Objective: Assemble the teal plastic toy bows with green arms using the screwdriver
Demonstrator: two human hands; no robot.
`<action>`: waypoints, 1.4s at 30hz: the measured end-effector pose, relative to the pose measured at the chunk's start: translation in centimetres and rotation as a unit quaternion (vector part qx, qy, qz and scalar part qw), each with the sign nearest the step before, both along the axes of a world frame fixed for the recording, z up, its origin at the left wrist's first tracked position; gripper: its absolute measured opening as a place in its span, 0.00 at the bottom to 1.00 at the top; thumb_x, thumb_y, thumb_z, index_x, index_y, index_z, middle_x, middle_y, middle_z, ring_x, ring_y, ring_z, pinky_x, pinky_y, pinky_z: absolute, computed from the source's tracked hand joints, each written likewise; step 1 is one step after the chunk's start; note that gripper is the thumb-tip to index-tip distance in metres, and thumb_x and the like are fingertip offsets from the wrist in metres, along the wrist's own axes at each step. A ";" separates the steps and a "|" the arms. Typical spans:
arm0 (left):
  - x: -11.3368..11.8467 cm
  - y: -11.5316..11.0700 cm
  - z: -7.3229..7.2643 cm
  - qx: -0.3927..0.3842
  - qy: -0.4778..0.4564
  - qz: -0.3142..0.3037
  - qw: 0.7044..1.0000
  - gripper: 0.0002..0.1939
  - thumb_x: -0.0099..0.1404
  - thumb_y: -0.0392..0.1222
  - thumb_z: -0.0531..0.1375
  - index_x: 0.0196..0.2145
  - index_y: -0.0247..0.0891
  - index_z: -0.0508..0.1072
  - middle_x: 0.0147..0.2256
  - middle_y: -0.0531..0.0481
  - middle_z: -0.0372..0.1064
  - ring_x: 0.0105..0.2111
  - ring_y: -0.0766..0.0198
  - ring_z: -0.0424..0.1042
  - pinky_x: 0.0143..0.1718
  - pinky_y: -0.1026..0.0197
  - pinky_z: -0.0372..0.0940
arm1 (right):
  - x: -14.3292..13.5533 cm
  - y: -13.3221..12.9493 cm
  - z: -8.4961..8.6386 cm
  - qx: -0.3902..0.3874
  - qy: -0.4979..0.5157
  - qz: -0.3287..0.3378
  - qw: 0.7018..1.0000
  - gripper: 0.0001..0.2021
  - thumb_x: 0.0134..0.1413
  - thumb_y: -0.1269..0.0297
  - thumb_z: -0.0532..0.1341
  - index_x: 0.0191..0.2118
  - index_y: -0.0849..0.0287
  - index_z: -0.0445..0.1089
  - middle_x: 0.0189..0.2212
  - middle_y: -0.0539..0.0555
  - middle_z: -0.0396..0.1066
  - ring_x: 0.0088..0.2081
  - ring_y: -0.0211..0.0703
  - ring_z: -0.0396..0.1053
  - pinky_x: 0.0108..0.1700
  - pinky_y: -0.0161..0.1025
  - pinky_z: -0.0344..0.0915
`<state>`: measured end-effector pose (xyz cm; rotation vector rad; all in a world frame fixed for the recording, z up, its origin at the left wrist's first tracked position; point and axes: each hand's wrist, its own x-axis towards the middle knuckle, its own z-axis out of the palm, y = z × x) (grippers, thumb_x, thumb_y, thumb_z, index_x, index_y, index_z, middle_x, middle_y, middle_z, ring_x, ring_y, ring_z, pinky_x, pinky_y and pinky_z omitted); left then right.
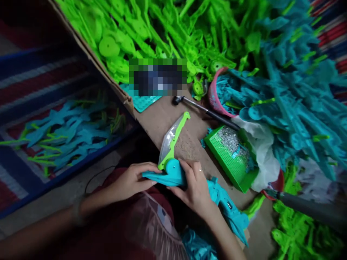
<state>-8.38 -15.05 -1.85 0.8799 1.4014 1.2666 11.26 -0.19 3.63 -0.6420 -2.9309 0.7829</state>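
Between my hands is a turquoise plastic tool body point(173, 177) with a rounded, disc-like end. A lime-green plastic arm point(175, 139) stands up from that end and carries a curved, pale, shiny blade point(167, 142). My left hand point(135, 178) pinches the narrow left end of the turquoise body between thumb and fingers. My right hand point(195, 184) wraps round its right side, the thumb beneath and fingers near the disc. Part of the body is hidden behind the right fingers. Beside my right forearm lie more turquoise plastic pieces point(231, 207).
Lime-green parts point(162, 25) and turquoise parts point(292, 90) are heaped behind. A hammer point(196, 105) lies near a pink bowl point(213, 92). A green perforated basket point(245, 180) holds small metal pieces point(230, 139). More parts point(73, 126) lie left. A dark-handled tool point(306, 206) is right.
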 end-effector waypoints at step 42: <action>2.5 0.5 0.2 0.162 0.217 0.062 0.961 0.05 0.70 0.41 0.62 0.38 0.42 0.79 0.50 0.43 0.68 0.48 0.57 0.71 0.45 0.56 0.73 | 1.7 -0.6 0.9 0.077 0.056 0.038 0.995 0.43 0.59 0.52 0.66 0.71 0.68 0.49 0.45 0.65 0.67 0.47 0.55 0.67 0.44 0.54 0.73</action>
